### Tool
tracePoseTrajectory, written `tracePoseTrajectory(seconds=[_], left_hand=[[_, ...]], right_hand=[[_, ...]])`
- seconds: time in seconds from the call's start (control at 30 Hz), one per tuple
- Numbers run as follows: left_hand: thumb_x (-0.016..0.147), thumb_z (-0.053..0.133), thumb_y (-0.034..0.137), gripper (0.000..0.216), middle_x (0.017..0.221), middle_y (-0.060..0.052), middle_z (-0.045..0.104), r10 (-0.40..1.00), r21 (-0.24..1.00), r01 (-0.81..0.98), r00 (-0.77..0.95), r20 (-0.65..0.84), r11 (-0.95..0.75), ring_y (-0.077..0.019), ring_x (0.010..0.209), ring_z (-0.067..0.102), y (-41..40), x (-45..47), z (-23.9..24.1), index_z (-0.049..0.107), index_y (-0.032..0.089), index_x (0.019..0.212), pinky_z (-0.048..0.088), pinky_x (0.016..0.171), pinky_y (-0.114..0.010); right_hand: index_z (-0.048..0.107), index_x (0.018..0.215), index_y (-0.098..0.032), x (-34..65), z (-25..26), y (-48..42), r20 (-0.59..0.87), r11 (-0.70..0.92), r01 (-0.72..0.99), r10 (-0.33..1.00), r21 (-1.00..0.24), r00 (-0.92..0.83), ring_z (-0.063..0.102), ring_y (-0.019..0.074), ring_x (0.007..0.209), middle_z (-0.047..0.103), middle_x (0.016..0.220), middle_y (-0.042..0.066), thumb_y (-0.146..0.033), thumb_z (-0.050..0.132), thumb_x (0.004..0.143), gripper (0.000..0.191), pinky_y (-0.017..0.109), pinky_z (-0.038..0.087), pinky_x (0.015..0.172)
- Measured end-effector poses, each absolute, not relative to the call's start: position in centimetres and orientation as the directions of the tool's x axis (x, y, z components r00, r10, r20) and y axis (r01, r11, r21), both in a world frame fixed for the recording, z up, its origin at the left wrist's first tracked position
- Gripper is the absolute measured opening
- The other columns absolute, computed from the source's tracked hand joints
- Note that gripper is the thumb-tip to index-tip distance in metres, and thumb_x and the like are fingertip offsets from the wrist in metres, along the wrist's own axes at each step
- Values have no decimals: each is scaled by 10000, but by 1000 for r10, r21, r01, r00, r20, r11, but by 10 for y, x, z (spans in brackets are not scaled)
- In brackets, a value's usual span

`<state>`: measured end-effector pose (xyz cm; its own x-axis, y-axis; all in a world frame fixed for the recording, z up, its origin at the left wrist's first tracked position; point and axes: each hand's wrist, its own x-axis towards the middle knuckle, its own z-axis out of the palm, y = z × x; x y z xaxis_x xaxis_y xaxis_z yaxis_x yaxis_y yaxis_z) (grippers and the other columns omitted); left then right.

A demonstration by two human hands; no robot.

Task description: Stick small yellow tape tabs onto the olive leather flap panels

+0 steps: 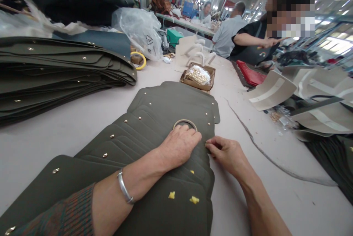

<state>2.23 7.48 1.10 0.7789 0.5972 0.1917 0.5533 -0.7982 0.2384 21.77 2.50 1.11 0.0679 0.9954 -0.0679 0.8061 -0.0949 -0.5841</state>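
Note:
A fanned row of dark olive leather panels [154, 118] with small brass studs lies across the table in front of me. My left hand [179, 145] rests knuckles-up on the panels, fingers curled over a roll of tape [185, 122]. A silver bangle is on that wrist. My right hand [226, 153] sits just to the right, fingertips pinched at the edge of a panel. Two small yellow pieces [183, 197] lie on the nearest panel.
A tall stack of the same olive panels [55, 74] is at the left. A cardboard box of gold hardware [198, 76] stands beyond the row, with a yellow tape ring [139, 60] and a plastic bag [142, 31]. Cream panels [275, 88] and other workers are at the right.

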Motion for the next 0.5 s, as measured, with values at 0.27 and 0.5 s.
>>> tracePoseTrajectory(seconds=[0.27,0.5], left_hand=[[917,430,166,127,930,-60,597,580,257,529,789,201,-809,-206,864,505,76,21,13,557,176,926,416,802,-352],[914,428,163,115,928,-49,596,557,307,480,791,253,-822,-199,865,489,78,19,15,542,178,928,430,799,-325]], right_hand=[[598,768,-180,225,12,22,-336,-357,524,932,-773,137,571,128,486,604,550,-14,-405,591,750,226,237,470,483],[712,762,-190,221,9,24,-205,-235,763,969,-603,136,549,130,481,633,555,3,-362,550,787,239,238,435,497]])
